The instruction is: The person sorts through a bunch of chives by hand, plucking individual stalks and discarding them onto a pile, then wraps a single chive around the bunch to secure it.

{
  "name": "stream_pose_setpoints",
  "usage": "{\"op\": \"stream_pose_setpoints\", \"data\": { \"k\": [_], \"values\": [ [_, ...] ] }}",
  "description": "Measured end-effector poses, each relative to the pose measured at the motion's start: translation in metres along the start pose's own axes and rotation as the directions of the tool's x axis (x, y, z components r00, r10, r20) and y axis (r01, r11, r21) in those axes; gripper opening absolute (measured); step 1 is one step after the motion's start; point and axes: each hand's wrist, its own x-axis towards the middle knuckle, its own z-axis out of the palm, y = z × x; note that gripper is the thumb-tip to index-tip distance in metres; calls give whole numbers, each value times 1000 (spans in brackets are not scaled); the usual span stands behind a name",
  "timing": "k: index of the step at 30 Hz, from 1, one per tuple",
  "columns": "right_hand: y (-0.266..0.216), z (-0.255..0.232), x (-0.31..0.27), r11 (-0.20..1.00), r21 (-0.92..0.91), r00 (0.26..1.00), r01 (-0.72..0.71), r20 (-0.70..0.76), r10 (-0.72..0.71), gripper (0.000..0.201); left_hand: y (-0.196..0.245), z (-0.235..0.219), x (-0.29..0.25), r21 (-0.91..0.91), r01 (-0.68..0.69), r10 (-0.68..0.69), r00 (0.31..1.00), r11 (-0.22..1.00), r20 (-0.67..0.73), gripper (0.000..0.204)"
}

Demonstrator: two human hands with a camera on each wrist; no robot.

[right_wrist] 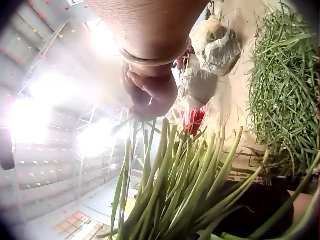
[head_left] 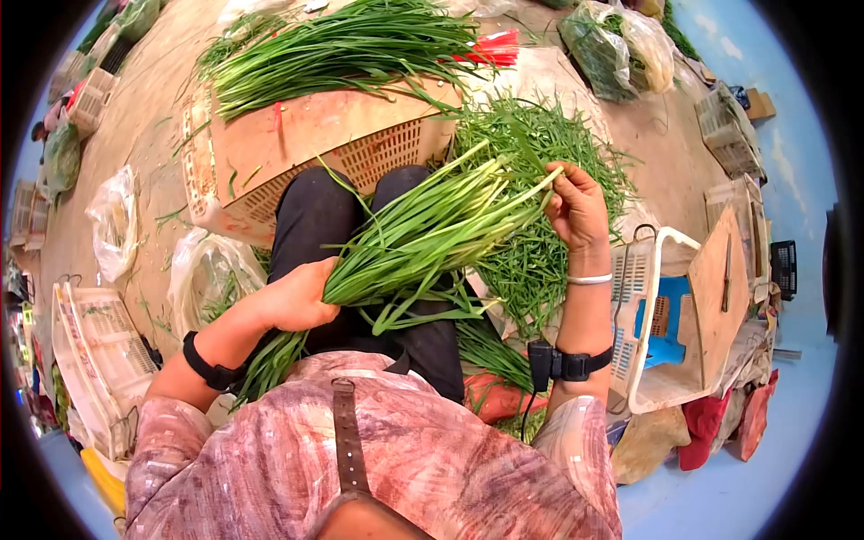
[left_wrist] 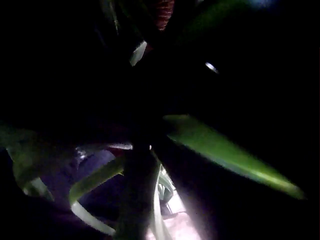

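A loose bunch of garlic chives (head_left: 423, 236) lies slantwise over the person's lap, its pale stem ends up and to the right. The left hand (head_left: 304, 292) grips its leafy part, with leaves trailing below the wrist. At the stem ends, the right hand (head_left: 579, 205) pinches a few stalks between thumb and fingers. From the right wrist, the hand (right_wrist: 151, 92) shows above the cut stems (right_wrist: 185, 175), its fingertips on stalks at the bunch's edge. The left wrist view is mostly dark, with a blade of leaf (left_wrist: 232, 155) close to the lens.
Ahead, a thick heap of chives (head_left: 342, 58) lies on a board (head_left: 333, 117) over an upturned crate, beside red strips (head_left: 495, 49). Loose green leaves (head_left: 549, 135) cover the floor at right. A white crate (head_left: 661, 387) stands right; plastic bags (head_left: 211, 270) lie left.
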Motion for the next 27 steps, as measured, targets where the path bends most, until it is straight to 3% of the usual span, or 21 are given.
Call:
{"op": "stream_pose_setpoints", "data": {
  "k": [4, 7, 9, 10, 11, 12, 13, 14, 15, 16, 17, 18, 19, 21, 22, 24, 26, 27],
  "values": [
    [-11, -12, 1, 999, 43, 999, 18, -51, -16, 15, -8, 4, 4, -34, 1, -1, 1000, 999, 6, 38],
    [-26, -31, 3, 980, 41, 976, 196, -110, -191, 15, -15, 4, 4, -84, -6, 7, 1000, 996, 6, 39],
    [-44, -66, 11, 941, 237, 951, 240, 136, -277, 23, -17, 4, 4, -4, -21, 21, 1000, 1000, 5, 40],
    [-53, -98, 16, 914, 283, 924, 292, 163, -346, 25, -19, 4, 4, -12, -8, 8, 1000, 1000, -12, 40],
    [-61, -105, 19, 945, -75, 946, 317, -41, -321, 29, -20, 4, 5, 27, -22, 22, 1000, 999, -14, 38],
    [-66, -104, 18, 875, -424, 903, 235, -237, -358, 33, -22, 5, 5, 64, -37, 38, 999, 997, -12, 37],
    [-69, -83, 15, 875, -423, 910, 233, -222, -350, 33, -24, 7, 5, 80, -27, 28, 999, 996, -22, 39],
    [-69, -61, 14, 293, -952, 890, -87, -206, -407, 45, -21, 6, 5, 74, -22, 25, 999, 997, -42, 39],
    [-63, -37, 13, -489, -787, 884, -377, -147, -445, 57, -14, 5, 3, 121, 4, 0, 1000, 993, -31, 41],
    [-55, -21, 18, -263, -937, 917, -229, -117, -382, 56, -9, 5, 2, 166, 26, -22, 1000, 986, -22, 43],
    [-42, -2, 22, 0, -997, 944, -76, -72, -323, 55, -6, 5, 2, 178, 49, -46, 999, 983, -21, 47],
    [-29, 51, 13, 237, -970, 976, 62, 10, -217, 57, -4, 6, 1, 173, 59, -57, 998, 983, -16, 47],
    [-10, 84, 12, 214, -964, 979, 156, 122, -164, 55, -1, 7, 2, 216, 68, -63, 998, 974, -32, 49],
    [34, 136, 13, 242, -947, 973, 211, 227, 38, 51, 5, 10, 5, 315, 67, -46, 996, 947, -76, 56],
    [54, 151, 19, 83, -961, 960, 262, 269, 80, 53, 8, 11, 5, 316, 66, -45, 996, 946, -72, 56],
    [87, 165, 31, -30, -916, 881, 401, 376, 288, 58, 14, 11, 4, 395, 127, -94, 990, 910, -101, 58],
    [121, 159, 39, 367, -748, 773, 553, 625, 108, 44, 19, 10, 1, 400, 151, -114, 987, 904, -114, 58],
    [101, 168, 35, 666, -699, 836, 260, 508, 207, 36, 20, 10, 1, 402, 173, -131, 983, 899, -129, 59]
  ]
}}
